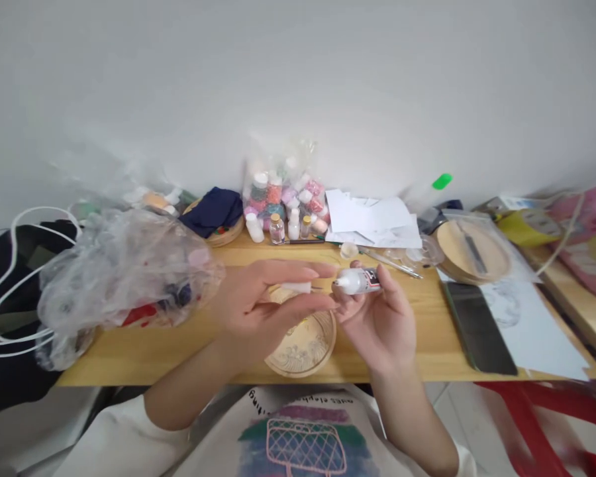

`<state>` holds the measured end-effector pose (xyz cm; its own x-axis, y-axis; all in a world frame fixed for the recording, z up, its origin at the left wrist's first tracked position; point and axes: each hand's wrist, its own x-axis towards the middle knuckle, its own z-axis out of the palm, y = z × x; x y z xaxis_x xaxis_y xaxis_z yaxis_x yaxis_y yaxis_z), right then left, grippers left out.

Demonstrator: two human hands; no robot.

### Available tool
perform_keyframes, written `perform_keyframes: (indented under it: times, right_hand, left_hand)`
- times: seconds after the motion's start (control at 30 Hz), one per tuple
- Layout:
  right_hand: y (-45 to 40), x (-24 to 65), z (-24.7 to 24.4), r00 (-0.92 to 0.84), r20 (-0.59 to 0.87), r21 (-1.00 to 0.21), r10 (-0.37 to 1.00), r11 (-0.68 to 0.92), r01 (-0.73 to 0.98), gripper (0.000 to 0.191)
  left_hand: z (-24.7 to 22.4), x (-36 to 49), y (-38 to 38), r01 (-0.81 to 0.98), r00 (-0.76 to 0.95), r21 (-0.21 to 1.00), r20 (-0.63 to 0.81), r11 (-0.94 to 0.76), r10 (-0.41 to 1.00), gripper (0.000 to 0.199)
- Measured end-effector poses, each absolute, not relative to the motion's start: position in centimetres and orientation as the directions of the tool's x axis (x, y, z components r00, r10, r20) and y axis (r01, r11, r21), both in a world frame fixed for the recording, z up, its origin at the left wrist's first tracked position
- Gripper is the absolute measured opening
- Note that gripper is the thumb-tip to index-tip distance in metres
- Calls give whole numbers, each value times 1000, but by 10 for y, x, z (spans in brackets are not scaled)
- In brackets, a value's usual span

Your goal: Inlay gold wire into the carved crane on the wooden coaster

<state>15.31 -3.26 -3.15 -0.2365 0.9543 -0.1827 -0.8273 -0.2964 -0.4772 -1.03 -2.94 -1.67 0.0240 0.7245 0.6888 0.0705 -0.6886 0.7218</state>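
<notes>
Bottle [358, 281] gripped in right hand [381, 326], nozzle nine o'clock, presumably to face white cap [297, 287]; left hand [258, 299] fingertips apart (cap's hold hidden)!

Dark phone [479, 328], white cables [13, 242]

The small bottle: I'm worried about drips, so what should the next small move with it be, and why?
I'd probably tilt the small bottle nozzle-up: the right hand holds it roughly sideways, and its nozzle looks uncapped, pointing toward the left hand. That should make a drip less likely.
</notes>
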Motion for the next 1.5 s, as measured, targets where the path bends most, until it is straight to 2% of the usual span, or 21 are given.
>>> perform_keyframes:
  times: [0.1, 0.27, 0.73, 0.9, 1.17, 1.5]
  right_hand:
    - [-40, 158, -23, -213, -145, -541, 966, -258, -801, 15]
    - [-44, 161, -18, -116, -118, -602, 986, -164, -782, 14]
    - [-48, 158, -18, -94, -108, -589, 990, -140, -796, 12]
    - [-47, 159, -19, -93, -92, -601, 991, -130, -789, 12]
    - [-48, 157, -18, -93, -126, -517, 988, -145, -844, 15]
    - [-49, 159, -16, -30, -98, -605, 995, -84, -792, 16]
  left_hand:
    - [-8, -1, -33, 44, 58, 706, 704, -707, 708, 26]
    - [-2, 5, -36, 100, 44, 683, 723, -723, 689, 21]
    - [-2, 2, -38, 89, 84, 639, 760, -764, 645, 31]
    - [-3, 2, -39, 84, 62, 648, 754, -757, 653, 27]
    - [-4, 5, -39, 105, 46, 657, 747, -747, 664, 26]
    - [-4, 2, -38, 115, 111, 649, 744, -752, 659, 26]
